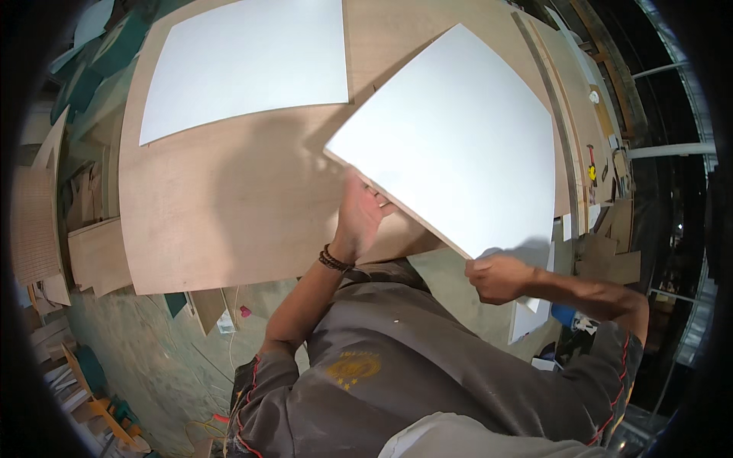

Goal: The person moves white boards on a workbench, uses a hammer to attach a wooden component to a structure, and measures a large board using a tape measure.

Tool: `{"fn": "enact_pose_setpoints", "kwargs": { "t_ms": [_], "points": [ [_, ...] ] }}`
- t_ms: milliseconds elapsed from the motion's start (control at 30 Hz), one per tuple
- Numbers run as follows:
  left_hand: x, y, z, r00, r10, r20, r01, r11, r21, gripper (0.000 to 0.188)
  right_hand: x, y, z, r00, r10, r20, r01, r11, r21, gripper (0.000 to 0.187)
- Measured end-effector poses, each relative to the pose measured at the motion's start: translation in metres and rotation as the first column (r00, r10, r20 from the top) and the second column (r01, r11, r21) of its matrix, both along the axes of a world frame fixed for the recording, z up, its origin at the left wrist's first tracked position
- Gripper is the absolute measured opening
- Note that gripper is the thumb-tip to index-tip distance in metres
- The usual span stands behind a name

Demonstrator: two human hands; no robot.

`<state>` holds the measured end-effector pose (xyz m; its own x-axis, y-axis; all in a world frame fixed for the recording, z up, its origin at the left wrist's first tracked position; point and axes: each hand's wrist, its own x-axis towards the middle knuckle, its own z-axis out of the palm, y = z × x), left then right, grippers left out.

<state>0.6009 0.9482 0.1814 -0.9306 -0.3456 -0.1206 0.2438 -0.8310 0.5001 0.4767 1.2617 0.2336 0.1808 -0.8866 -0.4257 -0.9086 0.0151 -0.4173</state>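
Note:
A white-faced board (pixel 450 145) with a pale wooden edge is tilted above the large wooden worktable (pixel 191 221), its corners pointing away and to the sides. My left hand (pixel 360 214) supports its near left edge from below, with the fingers partly hidden under it and the thumb side blurred. At the nearest corner, my right hand (pixel 498 278) is closed round the board, thumb near the top face. A second white sheet (pixel 248 65) lies flat on the far left of the table, apart from the held board.
Long wooden strips (pixel 551 107) run along the table's right side. Farther right, a surface holds small tools, among them a red and yellow one (pixel 592 172). Wooden offcuts (pixel 103 256) lean at the left. Cords lie on the greenish floor (pixel 183 343) near the table.

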Motion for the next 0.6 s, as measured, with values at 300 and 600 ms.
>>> {"fn": "enact_pose_setpoints", "kwargs": {
  "t_ms": [300, 600],
  "points": [
    [0.062, 0.105, -0.057, 0.851, -0.273, 0.449, 0.135, 0.939, 0.315, 0.047, 0.144, 0.043, -0.03, 0.822, -0.57, 0.021, 0.555, 0.808, 0.196, 0.045],
    [0.102, 0.166, -0.124, 0.537, -0.727, 0.427, 0.612, 0.685, 0.396, 0.061, 0.187, 0.027, -0.185, -0.721, 0.367, 0.588, 0.481, -0.345, 0.806, 0.055]
  ]
}}
